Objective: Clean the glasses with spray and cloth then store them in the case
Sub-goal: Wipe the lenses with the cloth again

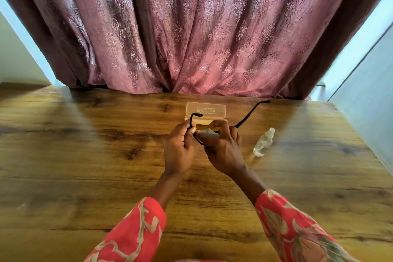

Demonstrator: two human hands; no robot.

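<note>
Black-framed glasses [251,112] hang above the middle of the wooden table [85,155], both temples unfolded and pointing away from me. My left hand [179,147] grips the frame near its left hinge. My right hand [221,149] pinches a pale cloth [207,133] against a lens; most of the cloth and the lenses are hidden by my fingers. Just behind my hands a translucent case [206,109] lies open, its lid standing up. A small clear spray bottle [263,142] stands to the right of my right hand.
A pink patterned curtain [191,38] hangs along the table's far edge. A pale wall [370,102] runs close beside the table's right edge. Bare wood spreads left of my hands and in front of them.
</note>
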